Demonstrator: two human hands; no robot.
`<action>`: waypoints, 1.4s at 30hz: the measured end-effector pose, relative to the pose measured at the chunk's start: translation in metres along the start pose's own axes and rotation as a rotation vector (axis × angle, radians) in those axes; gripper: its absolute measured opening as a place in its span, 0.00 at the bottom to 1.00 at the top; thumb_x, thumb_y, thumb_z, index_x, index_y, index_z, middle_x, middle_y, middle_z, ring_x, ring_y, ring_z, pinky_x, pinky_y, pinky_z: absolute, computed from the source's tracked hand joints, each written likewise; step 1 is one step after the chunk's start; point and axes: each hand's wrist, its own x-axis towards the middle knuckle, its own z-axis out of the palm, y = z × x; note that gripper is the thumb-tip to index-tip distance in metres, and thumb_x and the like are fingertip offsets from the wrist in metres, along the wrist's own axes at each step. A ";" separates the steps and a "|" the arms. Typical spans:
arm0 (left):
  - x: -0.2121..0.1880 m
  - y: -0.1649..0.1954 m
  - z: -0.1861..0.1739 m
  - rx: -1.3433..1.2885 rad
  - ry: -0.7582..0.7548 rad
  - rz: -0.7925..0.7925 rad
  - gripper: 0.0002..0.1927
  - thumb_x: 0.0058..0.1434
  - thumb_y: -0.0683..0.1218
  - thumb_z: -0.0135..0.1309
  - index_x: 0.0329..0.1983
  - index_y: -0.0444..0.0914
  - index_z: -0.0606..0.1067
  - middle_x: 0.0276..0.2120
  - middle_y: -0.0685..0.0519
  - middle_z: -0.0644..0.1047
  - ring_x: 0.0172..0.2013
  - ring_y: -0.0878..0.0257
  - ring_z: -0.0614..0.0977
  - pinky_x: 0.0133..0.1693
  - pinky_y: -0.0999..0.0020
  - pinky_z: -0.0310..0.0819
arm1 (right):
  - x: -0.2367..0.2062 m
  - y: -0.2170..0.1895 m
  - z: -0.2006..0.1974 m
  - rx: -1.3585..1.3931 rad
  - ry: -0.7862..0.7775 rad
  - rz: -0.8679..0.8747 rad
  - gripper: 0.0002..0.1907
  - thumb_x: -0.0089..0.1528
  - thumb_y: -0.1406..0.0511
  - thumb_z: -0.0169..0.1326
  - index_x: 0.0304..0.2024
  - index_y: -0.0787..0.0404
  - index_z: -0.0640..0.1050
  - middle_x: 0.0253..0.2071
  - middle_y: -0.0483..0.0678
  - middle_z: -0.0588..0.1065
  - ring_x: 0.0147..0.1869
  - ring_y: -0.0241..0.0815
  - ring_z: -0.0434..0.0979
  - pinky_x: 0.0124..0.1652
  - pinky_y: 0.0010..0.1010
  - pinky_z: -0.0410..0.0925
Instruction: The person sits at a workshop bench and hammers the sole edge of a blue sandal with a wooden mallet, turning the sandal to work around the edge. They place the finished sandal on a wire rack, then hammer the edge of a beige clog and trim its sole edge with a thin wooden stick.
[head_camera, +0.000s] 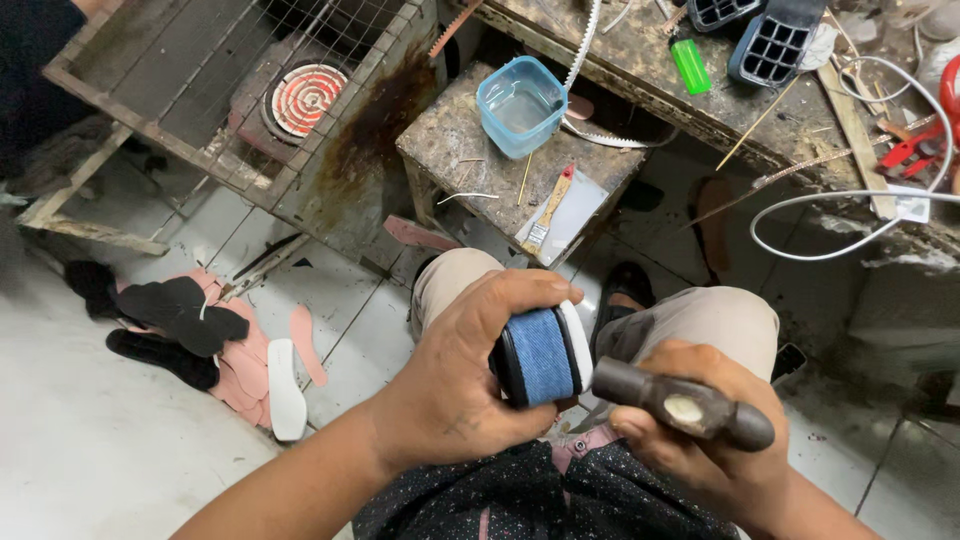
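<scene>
My left hand (470, 370) is wrapped around a shoe piece (545, 355) with a blue fabric band, a black body and a white edge, held over my lap. My right hand (700, 440) grips a dark metal hammer (685, 400) close to its head, which lies just right of the shoe piece and almost touches it. My knees in beige trousers show beyond both hands.
A small worn stool (450, 150) ahead carries a blue plastic tub (520, 105) and a paintbrush (550, 210). A wire-caged heater coil (308, 98) sits at upper left. Black and pink sole cut-outs (200, 330) lie on the tiled floor. A cluttered bench (800, 110) holds a white cable and a green lighter.
</scene>
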 end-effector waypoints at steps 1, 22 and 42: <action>0.002 0.001 -0.001 0.001 -0.011 -0.018 0.43 0.49 0.40 0.69 0.67 0.43 0.62 0.58 0.47 0.74 0.60 0.50 0.78 0.66 0.60 0.72 | 0.002 0.000 0.000 0.012 -0.006 -0.020 0.15 0.56 0.67 0.66 0.43 0.62 0.75 0.32 0.50 0.76 0.30 0.43 0.76 0.30 0.31 0.69; 0.012 -0.003 0.005 0.090 -0.061 -0.007 0.43 0.49 0.43 0.72 0.63 0.36 0.60 0.61 0.38 0.70 0.63 0.40 0.74 0.66 0.53 0.66 | 0.033 -0.045 -0.009 -0.297 -0.087 -0.237 0.19 0.53 0.60 0.69 0.35 0.61 0.74 0.25 0.45 0.74 0.25 0.41 0.76 0.25 0.32 0.68; -0.002 0.007 0.011 0.087 -0.165 0.046 0.45 0.48 0.42 0.72 0.66 0.38 0.60 0.62 0.42 0.70 0.66 0.43 0.74 0.75 0.45 0.55 | 0.010 0.000 -0.016 -0.231 -0.119 -0.168 0.18 0.52 0.59 0.69 0.36 0.59 0.75 0.25 0.45 0.74 0.25 0.41 0.76 0.27 0.31 0.69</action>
